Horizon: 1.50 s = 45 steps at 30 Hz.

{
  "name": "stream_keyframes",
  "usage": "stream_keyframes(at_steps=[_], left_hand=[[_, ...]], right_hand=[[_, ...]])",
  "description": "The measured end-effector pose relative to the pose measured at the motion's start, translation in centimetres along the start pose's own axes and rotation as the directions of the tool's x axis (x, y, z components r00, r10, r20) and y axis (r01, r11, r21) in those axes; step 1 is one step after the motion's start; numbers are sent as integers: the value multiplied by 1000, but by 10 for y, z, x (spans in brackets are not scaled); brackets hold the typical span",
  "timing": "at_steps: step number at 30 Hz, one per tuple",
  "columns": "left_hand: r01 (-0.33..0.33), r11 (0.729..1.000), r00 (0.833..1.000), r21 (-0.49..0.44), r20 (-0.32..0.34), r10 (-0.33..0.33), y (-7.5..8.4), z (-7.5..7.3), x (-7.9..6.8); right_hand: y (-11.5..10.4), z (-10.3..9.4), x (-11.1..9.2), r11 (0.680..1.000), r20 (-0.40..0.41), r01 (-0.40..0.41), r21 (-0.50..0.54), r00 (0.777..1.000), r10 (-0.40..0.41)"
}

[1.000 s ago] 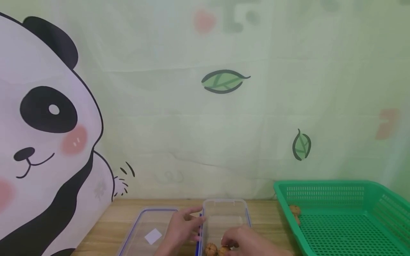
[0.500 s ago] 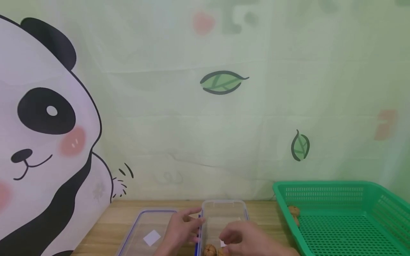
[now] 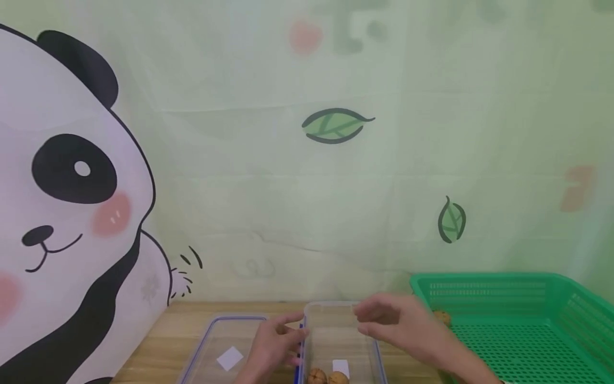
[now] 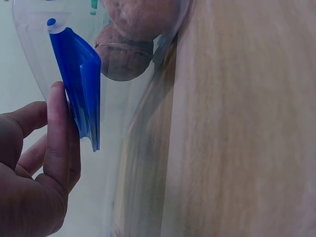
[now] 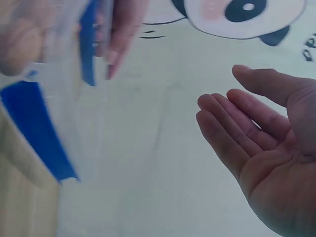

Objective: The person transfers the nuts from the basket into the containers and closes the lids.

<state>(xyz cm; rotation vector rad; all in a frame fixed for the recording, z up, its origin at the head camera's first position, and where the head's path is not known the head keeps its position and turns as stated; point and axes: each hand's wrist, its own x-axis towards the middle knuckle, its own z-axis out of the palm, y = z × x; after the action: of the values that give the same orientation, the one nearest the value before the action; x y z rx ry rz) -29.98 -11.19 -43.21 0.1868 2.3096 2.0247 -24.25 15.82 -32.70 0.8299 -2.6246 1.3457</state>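
Note:
In the head view a clear plastic box (image 3: 338,336) with blue latches stands at the front middle. Two walnuts (image 3: 338,377) lie in its near end beside a white paper label (image 3: 341,367). My left hand (image 3: 274,341) steadies the box's left side; the left wrist view has its extended fingers (image 4: 58,133) touching near a blue latch (image 4: 79,74). Above the box's right edge hovers my right hand (image 3: 400,322), holding nothing. Its fingers bend gently, with the thumb apart, in the right wrist view. Inside the green basket (image 3: 484,280), a walnut (image 3: 442,318) shows beside my right forearm.
A clear lid (image 3: 235,333) with a blue seal lies on the wooden table (image 3: 158,349), left of the box. The basket occupies the right side. Behind everything hangs a pale green cloth (image 3: 268,202) printed with a panda and leaves.
My right hand has let go of a walnut in the box, risen, and moved right towards the basket. The left hand has kept its place on the box.

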Motion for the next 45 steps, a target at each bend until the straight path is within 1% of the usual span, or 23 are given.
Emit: stream_keyframes(at_steps=[5,7,11,14,18,22,27,30,38,45], left_hand=[[9,1000,1000,-19,-2,-9,1,2,-1],[14,1000,1000,-21,-8,-14,2,2,-1],[18,1000,1000,-9,-19,-19,2,2,-1],[17,1000,1000,-4,-16,-17,1,2,-1],[14,1000,1000,-18,-11,-15,-1,1,0],[18,1000,1000,-24,-15,-18,-1,1,0],[17,1000,1000,-20,-17,-17,-1,0,-1],[16,1000,1000,-17,-18,-17,0,0,-1],[19,1000,999,-6,-31,-19,0,-1,1],[-13,1000,1000,-6,-10,12,-2,0,1]], right_hand=[[-17,-26,-5,999,-52,-41,-1,998,41],[-24,-36,-6,999,-62,-42,18,997,43],[-33,-58,-5,999,-81,-35,17,996,36],[-36,-74,-5,999,-95,-23,-24,995,20],[-33,-94,-3,996,-115,-25,-88,993,15],[-20,-110,1,991,-128,-26,-132,992,9],[5,-124,7,981,-139,-28,-191,990,1],[20,-130,9,975,-140,-40,-217,990,10],[55,-138,12,971,-104,-126,-203,989,106],[90,-142,11,969,-78,-133,-208,990,119]])
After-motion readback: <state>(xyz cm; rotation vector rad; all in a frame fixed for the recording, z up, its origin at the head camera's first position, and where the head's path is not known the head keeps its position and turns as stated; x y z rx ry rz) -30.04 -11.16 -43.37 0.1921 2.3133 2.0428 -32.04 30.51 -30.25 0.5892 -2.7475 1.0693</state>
